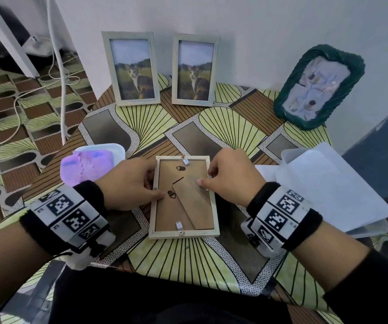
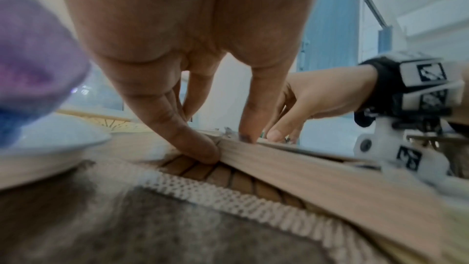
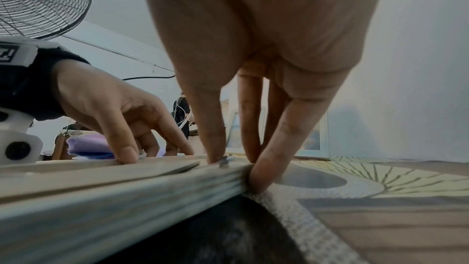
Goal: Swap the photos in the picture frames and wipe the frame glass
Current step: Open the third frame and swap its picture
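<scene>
- Your left hand (image 1: pixel 127 182) is down at the left edge of the face-down frame (image 1: pixel 183 233): the thumb presses on the brown backing board (image 1: pixel 169 213) beside a small black turn-clip (image 1: pixel 171 194), while a finger (image 2: pixel 200 148) is tucked against the frame's outer side, so the hand pinches that edge.
- Your right hand (image 1: pixel 231 175) does the same on the right edge: the thumb rests on the folded-flat stand flap (image 1: pixel 193 204), and a finger (image 3: pixel 261 170) curls round the outer side of the frame.
- A small metal tab (image 3: pixel 224 161) sits just by your right fingertips; the blur makes it hard to tell whether they touch it.
- The frame lies flat, back up, in the middle of the patterned table (image 1: pixel 211 260), between your two hands.
- Just left of your left hand, a purple cloth (image 1: pixel 87 166) lies on a white tray (image 1: pixel 118 148).
- To the right, white sheets (image 1: pixel 328 183) lie near your right wrist.
- Against the wall stand two pale frames with cat photos (image 1: pixel 134 69) (image 1: pixel 195 71) and a green frame (image 1: pixel 319 88).
</scene>
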